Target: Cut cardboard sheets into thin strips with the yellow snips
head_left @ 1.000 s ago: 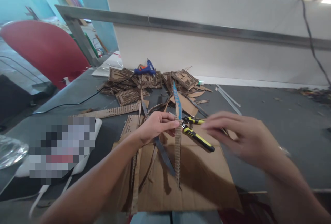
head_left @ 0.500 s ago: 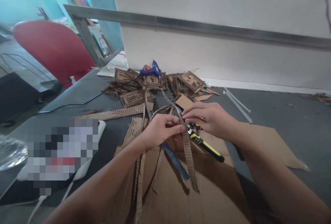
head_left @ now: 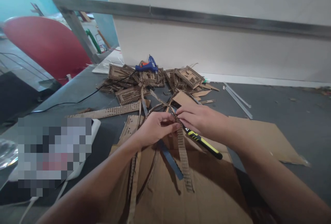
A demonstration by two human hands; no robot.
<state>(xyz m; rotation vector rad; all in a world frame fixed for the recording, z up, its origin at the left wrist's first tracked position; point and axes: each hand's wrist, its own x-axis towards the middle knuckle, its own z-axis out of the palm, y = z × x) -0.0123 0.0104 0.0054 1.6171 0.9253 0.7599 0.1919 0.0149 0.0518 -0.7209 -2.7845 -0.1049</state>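
My left hand is closed, its thumb and fingers pinching a ridged corrugated cardboard strip. The strip's free end hangs down toward me. On the same strip, slightly higher, the fingertips of my right hand are pressed together. Below my left hand a blue-faced strip slants down, and more long thin cardboard strips run beside my left wrist. A tool with a black-and-yellow handle lies under my right hand, which hides its head. Beneath everything is a large brown cardboard sheet.
A blue glue gun rests on several cardboard frames at the back; its cord crosses the table leftward. Clear glue sticks and a flat cardboard piece lie right. A blurred-out device sits left, a red chair beyond.
The view has shifted slightly, so things appear a little to the left. My right hand has come lower over the tool's head, now covered. Both hands still hold the strip.
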